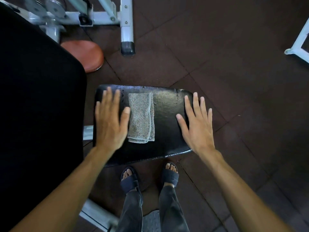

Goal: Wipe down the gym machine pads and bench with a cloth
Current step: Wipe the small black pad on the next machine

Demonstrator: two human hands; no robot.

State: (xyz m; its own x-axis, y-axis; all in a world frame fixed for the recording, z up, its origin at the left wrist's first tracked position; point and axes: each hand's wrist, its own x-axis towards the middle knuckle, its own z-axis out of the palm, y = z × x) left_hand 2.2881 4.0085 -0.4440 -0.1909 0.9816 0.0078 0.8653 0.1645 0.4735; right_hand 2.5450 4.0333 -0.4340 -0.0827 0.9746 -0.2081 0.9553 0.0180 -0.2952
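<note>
A folded grey cloth (141, 117) lies on the black seat pad (165, 131) in the middle of the view. My left hand (110, 121) is spread flat over the pad's left side, its thumb beside the cloth's left edge. My right hand (197, 124) is spread flat over the pad's right edge, apart from the cloth. Neither hand holds anything. A large black back pad (38, 106) fills the left side of the view.
A round red-brown pad (85, 54) sits beyond the back pad. White machine frame tubes (127, 27) stand on the dark rubber floor tiles (234, 81) at the top; another white frame (299, 42) is at the far right. My sandalled feet (148, 178) stand below the seat.
</note>
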